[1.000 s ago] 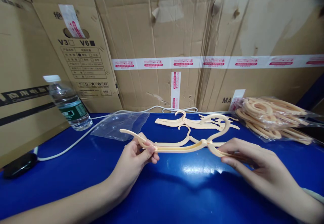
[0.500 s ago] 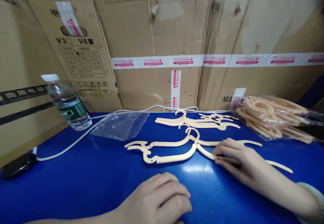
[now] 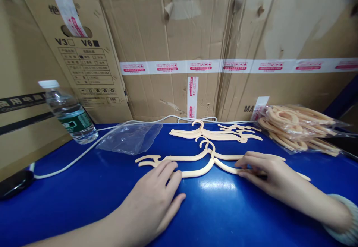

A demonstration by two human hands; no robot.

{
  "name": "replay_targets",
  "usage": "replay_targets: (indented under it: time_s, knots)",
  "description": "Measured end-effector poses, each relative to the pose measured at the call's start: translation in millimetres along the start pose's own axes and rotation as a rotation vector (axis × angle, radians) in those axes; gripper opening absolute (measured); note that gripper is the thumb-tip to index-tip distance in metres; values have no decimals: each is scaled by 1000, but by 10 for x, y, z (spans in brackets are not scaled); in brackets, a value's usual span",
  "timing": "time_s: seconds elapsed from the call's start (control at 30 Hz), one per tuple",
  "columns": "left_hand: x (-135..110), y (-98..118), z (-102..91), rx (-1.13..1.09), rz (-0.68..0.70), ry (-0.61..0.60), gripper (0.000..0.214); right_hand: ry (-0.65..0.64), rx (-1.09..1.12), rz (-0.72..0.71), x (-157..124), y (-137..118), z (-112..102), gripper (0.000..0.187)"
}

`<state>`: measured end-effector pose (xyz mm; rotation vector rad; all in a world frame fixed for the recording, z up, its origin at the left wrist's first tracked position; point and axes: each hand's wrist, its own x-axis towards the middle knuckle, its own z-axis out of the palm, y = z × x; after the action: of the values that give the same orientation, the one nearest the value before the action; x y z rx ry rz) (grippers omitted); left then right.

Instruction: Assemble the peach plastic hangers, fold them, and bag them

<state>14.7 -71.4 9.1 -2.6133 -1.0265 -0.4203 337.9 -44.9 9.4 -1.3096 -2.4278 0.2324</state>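
Note:
A cream folding clothes hanger (image 3: 199,171) lies nearest to me on the blue table (image 3: 212,217), its hook pointing away. My right hand (image 3: 271,174) has its thumb and fingers closed around the hanger's right arm and covers part of it. Over the left arm's end, my left hand (image 3: 152,198) rests its fingertips, with the thumb stretched out apart. A second cream hanger (image 3: 190,158) lies just behind, close alongside the first. Farther back are folded-out hangers (image 3: 186,133), whose overlap hides their exact number.
Cream hangers in clear plastic bags (image 3: 299,124) are piled at the back right. An empty clear bag (image 3: 131,137), a white cable (image 3: 81,157), a water bottle (image 3: 71,114) and a black device (image 3: 15,183) are on the left. Cardboard boxes (image 3: 173,94) wall the back.
My left hand has moved forward from the near table onto the left arm of the front hanger, its fingers uncurling. My right hand stays on the right arm. The view has shifted slightly.

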Motion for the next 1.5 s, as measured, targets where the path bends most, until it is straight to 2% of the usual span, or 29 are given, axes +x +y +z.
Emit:
replay_targets:
  time_s: [0.23, 0.43, 0.57, 0.67, 0.83, 0.97, 1.17, 1.37, 1.5]
  knots:
    - [29, -43, -4, 213, 45, 9, 33, 65, -26, -69, -1, 7, 44, 19]
    - [26, -62, -5, 281, 7, 10, 40, 124, -36, -82, -18, 23, 37, 23]
    - [25, -81, 16, 289, -21, -6, 43, 117, -51, -54, -15, 22, 22, 25]
    - [16, -112, 52, 252, -36, -23, 47, 96, -89, -32, -7, 75, 22, 27]
    - [-37, -204, 185, 27, -94, -4, 54, 93, -216, 11, -12, 214, 44, 32]
    - [-65, -227, 250, -96, -126, -43, 57, 91, -214, 16, -1, 241, 23, 35]
    - [-57, -149, 234, -129, -163, 20, 53, 120, -158, 0, 21, 190, -48, 28]
    - [-44, -151, 225, -111, -150, 12, 54, 150, -142, -9, 16, 215, -59, 27]
    - [-22, -148, 184, -173, -120, 29, 50, 120, -154, 18, 9, 207, -44, 27]
